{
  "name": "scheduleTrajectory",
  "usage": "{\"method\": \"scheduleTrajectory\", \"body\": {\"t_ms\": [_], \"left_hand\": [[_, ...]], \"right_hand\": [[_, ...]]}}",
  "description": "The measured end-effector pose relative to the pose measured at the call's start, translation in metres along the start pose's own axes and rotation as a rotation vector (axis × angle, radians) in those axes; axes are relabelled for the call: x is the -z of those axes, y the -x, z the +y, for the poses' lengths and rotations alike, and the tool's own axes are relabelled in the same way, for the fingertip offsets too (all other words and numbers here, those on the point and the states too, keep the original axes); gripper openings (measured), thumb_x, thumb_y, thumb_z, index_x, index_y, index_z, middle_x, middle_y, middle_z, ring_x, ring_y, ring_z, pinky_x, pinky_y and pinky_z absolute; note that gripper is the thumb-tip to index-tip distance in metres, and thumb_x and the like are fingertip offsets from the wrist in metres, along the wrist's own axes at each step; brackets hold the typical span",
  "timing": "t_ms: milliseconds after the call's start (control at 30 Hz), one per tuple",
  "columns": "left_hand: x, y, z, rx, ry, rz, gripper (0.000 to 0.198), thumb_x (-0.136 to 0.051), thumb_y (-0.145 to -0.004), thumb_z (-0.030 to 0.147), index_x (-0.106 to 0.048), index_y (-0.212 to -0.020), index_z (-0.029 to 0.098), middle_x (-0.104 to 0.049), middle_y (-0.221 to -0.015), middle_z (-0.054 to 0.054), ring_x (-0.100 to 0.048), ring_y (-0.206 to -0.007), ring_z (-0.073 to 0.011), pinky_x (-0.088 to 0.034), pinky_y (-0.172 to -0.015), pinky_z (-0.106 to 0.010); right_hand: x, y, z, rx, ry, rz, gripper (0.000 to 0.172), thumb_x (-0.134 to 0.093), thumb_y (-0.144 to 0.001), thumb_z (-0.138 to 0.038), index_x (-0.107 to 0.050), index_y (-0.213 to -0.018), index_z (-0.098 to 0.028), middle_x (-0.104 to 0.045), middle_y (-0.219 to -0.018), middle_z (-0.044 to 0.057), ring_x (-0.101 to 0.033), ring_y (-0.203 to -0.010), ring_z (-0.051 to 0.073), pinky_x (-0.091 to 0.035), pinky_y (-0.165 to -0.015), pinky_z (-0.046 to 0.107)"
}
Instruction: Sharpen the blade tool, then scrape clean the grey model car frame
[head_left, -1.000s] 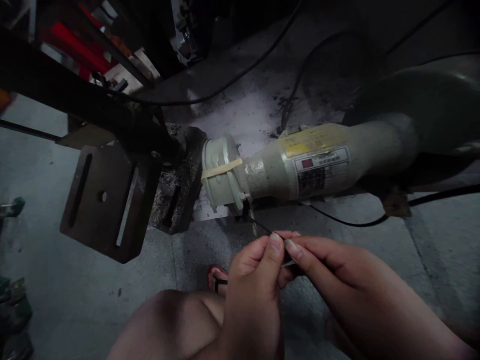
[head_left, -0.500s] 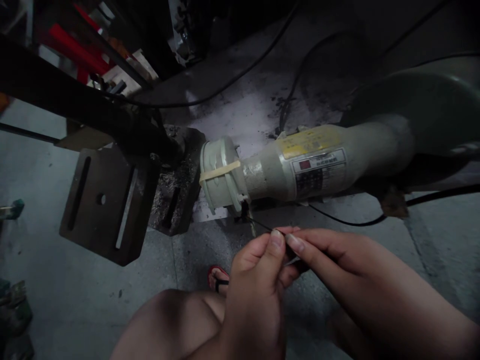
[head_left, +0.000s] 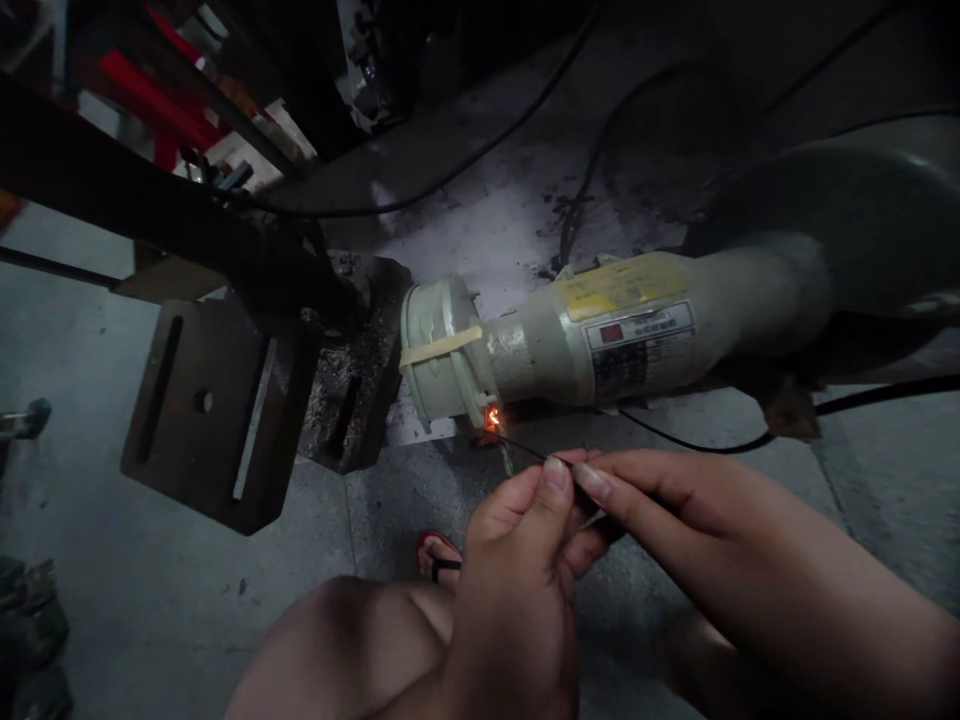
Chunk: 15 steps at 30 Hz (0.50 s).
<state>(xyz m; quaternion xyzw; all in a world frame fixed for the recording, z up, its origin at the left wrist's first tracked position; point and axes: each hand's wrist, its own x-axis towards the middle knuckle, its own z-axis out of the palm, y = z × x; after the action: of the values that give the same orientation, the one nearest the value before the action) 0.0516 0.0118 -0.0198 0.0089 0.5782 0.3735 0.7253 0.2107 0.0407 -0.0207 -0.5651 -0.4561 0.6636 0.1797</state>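
Thin dark wire (head_left: 525, 450): light, springy, best held close to its end. Left hand (head_left: 517, 590) and right hand (head_left: 705, 510) pinch it narrowly, just below the pale green motor housing (head_left: 600, 340). Orange spark (head_left: 492, 420) at wire tip, at housing's lower edge. Slotted steel bracket plate (head_left: 217, 415) left of housing.

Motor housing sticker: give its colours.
The sticker is white, with black print and a red square; head view.
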Motion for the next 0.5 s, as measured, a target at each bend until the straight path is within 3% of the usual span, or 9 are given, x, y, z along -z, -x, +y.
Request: {"method": "scheduleTrajectory", "body": {"t_ms": [367,500], "left_hand": [[0.0000,-0.0008,-0.0009,0.009,0.021,0.000,0.045,-0.110,-0.090,0.055,-0.096,-0.111,0.018,-0.090,-0.119,-0.013,-0.085,-0.115,-0.0262,-0.069,-0.110,-0.040],[-0.0007,0.0004,-0.0032,0.013,0.014,-0.002,0.047,-0.109,-0.090,0.058,-0.096,-0.112,0.018,-0.092,-0.124,-0.015,-0.085,-0.127,-0.0317,-0.067,-0.119,-0.047]], "right_hand": [[0.0011,-0.0037,0.0054,0.003,0.023,-0.013,0.049,-0.055,-0.115,-0.059,-0.096,-0.108,-0.033,-0.098,-0.116,0.005,-0.095,-0.103,0.029,-0.075,-0.094,0.040],[0.0012,-0.0016,0.0077,0.022,0.023,0.003,0.047,-0.057,-0.116,-0.058,-0.097,-0.108,-0.034,-0.098,-0.115,0.004,-0.096,-0.100,0.029,-0.077,-0.090,0.037]]}}
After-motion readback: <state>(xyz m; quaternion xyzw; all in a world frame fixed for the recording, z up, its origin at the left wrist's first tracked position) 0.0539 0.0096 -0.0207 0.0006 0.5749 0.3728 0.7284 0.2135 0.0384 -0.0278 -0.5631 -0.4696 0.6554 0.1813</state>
